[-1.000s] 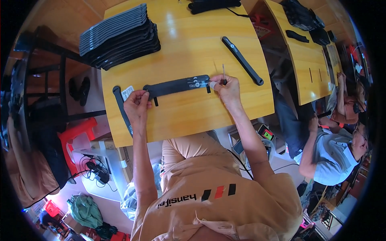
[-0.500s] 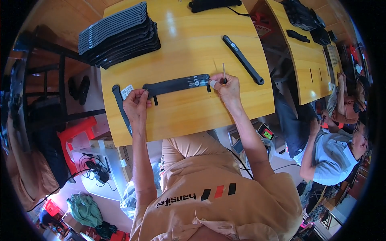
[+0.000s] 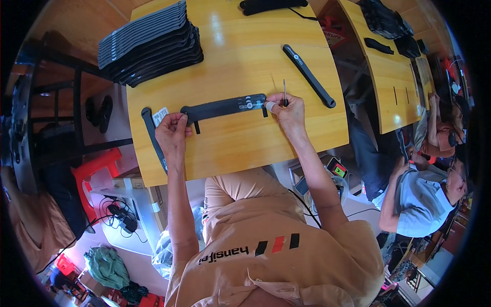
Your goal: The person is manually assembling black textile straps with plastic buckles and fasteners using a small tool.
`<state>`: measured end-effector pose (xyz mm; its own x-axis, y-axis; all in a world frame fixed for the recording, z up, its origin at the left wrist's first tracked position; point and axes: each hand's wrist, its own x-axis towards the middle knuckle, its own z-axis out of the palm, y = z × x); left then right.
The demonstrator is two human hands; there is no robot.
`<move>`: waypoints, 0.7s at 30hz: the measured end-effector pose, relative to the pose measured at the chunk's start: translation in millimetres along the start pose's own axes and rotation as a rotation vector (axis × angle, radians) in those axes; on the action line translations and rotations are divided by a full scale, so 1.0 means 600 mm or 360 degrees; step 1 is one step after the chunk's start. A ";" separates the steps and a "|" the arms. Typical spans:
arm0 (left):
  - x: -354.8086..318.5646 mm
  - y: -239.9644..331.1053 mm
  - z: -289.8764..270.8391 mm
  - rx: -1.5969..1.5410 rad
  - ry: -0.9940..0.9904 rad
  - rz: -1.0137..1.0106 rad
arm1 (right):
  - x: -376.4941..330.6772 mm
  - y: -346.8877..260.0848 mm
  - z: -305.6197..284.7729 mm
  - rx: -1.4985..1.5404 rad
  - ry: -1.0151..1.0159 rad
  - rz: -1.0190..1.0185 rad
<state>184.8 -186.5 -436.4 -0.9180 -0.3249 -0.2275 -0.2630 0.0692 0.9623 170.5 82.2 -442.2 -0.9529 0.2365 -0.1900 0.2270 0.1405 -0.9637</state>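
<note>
Workshop with yellow wooden table [image 3: 240, 148], black strip [image 3: 223, 107] between 2 hands.

A small white rectangular label [image 3: 160, 115] lies on the yellow wooden table [image 3: 240, 148], just left of the left hand [image 3: 173, 134]. The long black flat strap [image 3: 225, 107] held at both ends carries small round white-and-grey stickers [image 3: 249, 104] near its right end. Below the table's near right corner sits a small dark screen device [image 3: 336, 168] showing red and green patches. A red sign [image 3: 333, 37] lies far right, beyond the table.
</note>
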 end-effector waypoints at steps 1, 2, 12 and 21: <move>0.000 -0.001 -0.001 -0.0019 -0.0003 0.0011 | 0.000 -0.001 0.000 -0.0025 -0.0012 0.0016; 0.002 -0.002 -0.001 -0.0019 -0.0004 0.0008 | 0.001 -0.001 0.000 -0.0026 -0.0012 0.0018; 0.003 -0.001 0.001 0.0004 0.0005 -0.0008 | -0.004 -0.013 0.003 -0.0069 0.0018 0.0010; -0.001 0.015 0.005 0.0103 0.0024 -0.0023 | -0.004 -0.015 0.004 -0.0059 0.0036 0.0034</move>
<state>182.2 -182.8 -428.1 -0.9095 -0.3403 -0.2388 -0.2956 0.1253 0.9471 170.6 78.2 -433.6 -0.9431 0.2612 -0.2058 0.2549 0.1705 -0.9518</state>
